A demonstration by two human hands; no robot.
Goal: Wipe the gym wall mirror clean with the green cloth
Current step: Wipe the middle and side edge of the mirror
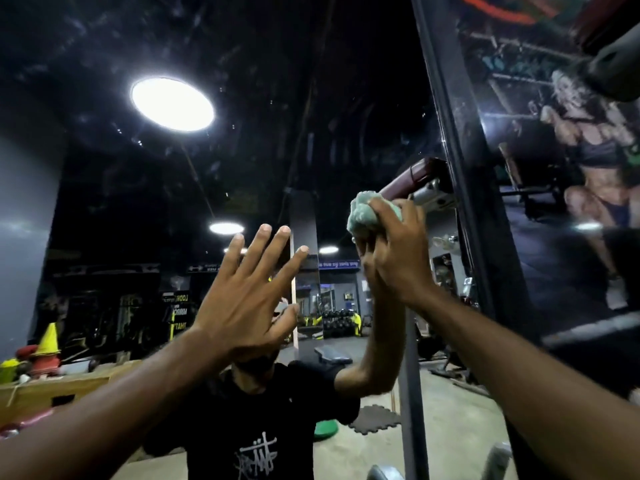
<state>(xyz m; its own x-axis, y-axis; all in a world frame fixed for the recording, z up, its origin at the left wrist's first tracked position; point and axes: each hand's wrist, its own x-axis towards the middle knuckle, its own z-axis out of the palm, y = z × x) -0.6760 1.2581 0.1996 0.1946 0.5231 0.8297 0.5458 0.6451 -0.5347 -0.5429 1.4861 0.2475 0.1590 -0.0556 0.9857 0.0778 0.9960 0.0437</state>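
Note:
The wall mirror (145, 202) fills the left and middle of the view, streaked and speckled, and it reflects the gym and a person in a black T-shirt. My right hand (398, 251) is shut on the bunched green cloth (363, 216) and presses it against the glass near the mirror's right edge. My left hand (246, 299) is raised in front of the mirror with its fingers spread and nothing in it. Whether its palm touches the glass cannot be told.
A dark vertical frame post (460, 161) bounds the mirror on the right, with a glossy poster (581, 161) beyond it. A maroon padded bench part (415, 178) pokes out beside the cloth. Round ceiling lights glare in the reflection.

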